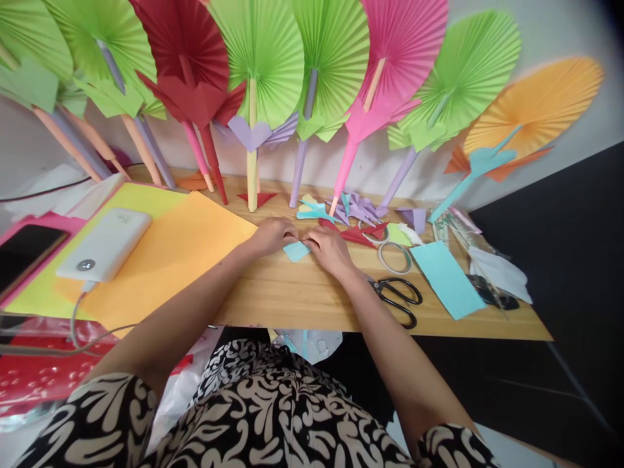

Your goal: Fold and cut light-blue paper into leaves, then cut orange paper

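A small light-blue piece of paper [297,251] lies near the middle of the wooden table, between my two hands. My left hand [273,235] has its fingers closed at the paper's upper left edge. On the other side, my right hand [329,248] pinches the upper right edge, thumb and fingers together. Both sets of fingertips nearly meet, and they hide the paper's far edge. To the right of my right forearm lie black-handled scissors [402,294], their blades partly covered by the arm. Rolls of tape [394,258] rest just beyond them.
Several folded-paper fans [263,58] lean on the wall along the back. Orange paper [195,240], a white power bank [107,244] with a cable, and a phone [29,250] are left. Purple paper scraps [358,208] and a pleated blue paper [447,279] are right.
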Available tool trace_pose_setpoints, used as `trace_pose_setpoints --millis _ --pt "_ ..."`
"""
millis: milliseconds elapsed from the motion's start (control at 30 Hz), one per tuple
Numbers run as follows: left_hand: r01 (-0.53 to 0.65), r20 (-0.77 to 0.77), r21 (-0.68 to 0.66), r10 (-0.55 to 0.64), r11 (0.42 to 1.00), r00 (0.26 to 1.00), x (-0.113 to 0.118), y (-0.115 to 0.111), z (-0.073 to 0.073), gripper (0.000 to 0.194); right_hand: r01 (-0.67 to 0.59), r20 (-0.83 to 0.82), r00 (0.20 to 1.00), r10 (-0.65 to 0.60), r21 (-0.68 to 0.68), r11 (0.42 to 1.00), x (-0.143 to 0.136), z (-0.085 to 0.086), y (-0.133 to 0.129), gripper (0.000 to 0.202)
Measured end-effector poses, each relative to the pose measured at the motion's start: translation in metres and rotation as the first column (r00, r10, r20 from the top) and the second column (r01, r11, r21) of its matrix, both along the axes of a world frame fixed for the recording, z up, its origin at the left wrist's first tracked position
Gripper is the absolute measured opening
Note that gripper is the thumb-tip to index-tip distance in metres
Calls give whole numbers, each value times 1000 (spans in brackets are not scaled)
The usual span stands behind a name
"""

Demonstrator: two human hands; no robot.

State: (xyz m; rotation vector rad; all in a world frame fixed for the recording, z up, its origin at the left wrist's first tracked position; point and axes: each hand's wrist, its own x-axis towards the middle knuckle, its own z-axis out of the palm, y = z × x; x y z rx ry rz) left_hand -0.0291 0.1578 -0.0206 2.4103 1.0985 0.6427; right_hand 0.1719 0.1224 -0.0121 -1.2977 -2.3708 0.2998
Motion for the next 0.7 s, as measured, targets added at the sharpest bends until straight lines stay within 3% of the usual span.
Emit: trace_pose_setpoints --millis 700 --pt "12 40 134 -18 991 999 -4 -1 -7 23 37 57 997 -44 109 993 4 -10 0 22"
